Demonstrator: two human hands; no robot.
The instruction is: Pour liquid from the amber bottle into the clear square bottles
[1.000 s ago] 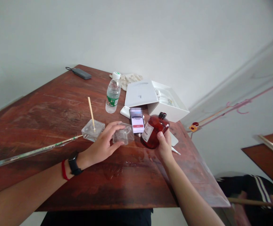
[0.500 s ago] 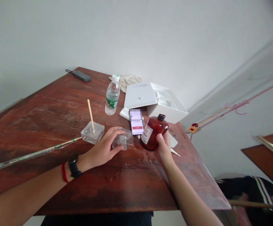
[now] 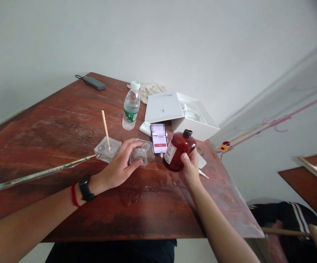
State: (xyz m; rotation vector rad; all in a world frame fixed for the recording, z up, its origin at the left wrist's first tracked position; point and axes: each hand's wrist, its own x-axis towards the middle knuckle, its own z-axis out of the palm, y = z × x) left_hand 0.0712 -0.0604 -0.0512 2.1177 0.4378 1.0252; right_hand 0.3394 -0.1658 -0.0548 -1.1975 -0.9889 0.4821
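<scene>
My right hand (image 3: 190, 166) is wrapped round an amber bottle (image 3: 181, 148) with a white label. The bottle has no cap on its dark neck and leans a little to the right. In my left hand (image 3: 124, 164) is a clear plastic piece (image 3: 142, 155) with a round raised part, gripped between thumb and fingers at its left side. Just left of that hand, a clear block-like holder (image 3: 100, 151) has a wooden stick (image 3: 105, 128) standing in it.
A water bottle (image 3: 131, 109), a lit phone (image 3: 159, 140) and an open white box (image 3: 199, 124) with its lid (image 3: 162, 106) are farther back. A long wrapped stick (image 3: 46, 173) lies at left. Liquid drops (image 3: 131, 195) wet the wooden table (image 3: 73, 124). A grey device (image 3: 94, 83) sits far left.
The whole scene has shifted slightly up in view. Both hands keep hold of their things, and the clear plastic piece appears slightly more face-on.
</scene>
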